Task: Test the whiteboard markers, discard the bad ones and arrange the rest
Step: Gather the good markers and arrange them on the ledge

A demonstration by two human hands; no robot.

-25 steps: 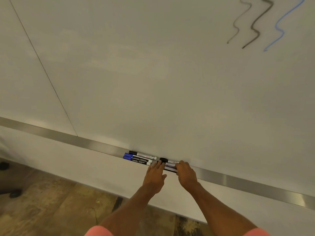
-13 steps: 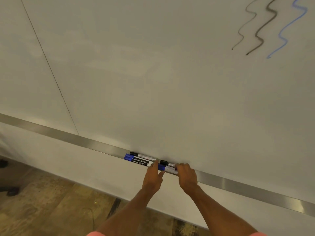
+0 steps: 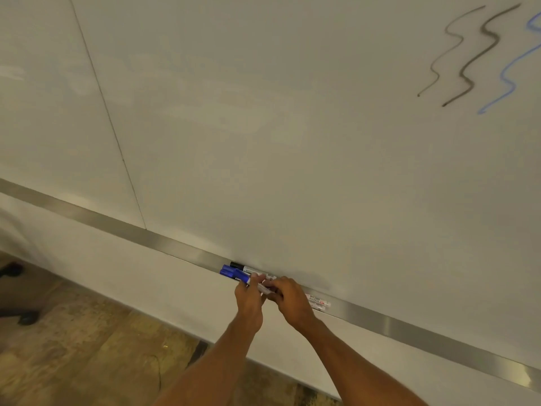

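Note:
Several whiteboard markers lie side by side on the metal tray (image 3: 409, 326) under the whiteboard (image 3: 263, 127). A black-capped marker (image 3: 243, 267) lies nearest the board, and blue-capped markers (image 3: 229, 271) lie in front of it. My left hand (image 3: 249, 300) grips the marker bodies just right of the caps. My right hand (image 3: 288, 297) pinches the same bundle from the right. White marker ends with red print (image 3: 318, 301) stick out past my right hand. The middle of the bundle is hidden by my fingers.
Two grey-black squiggles (image 3: 465, 60) and a blue squiggle (image 3: 509, 80) are drawn at the board's upper right. A panel seam (image 3: 108, 118) runs down the board at left. Below is a brown floor (image 3: 87, 347) with dark chair feet (image 3: 17, 315) at far left.
Both hands have closed in on the markers and slid the right-hand ones left against the left group. The view has shifted, so the squiggles sit further right.

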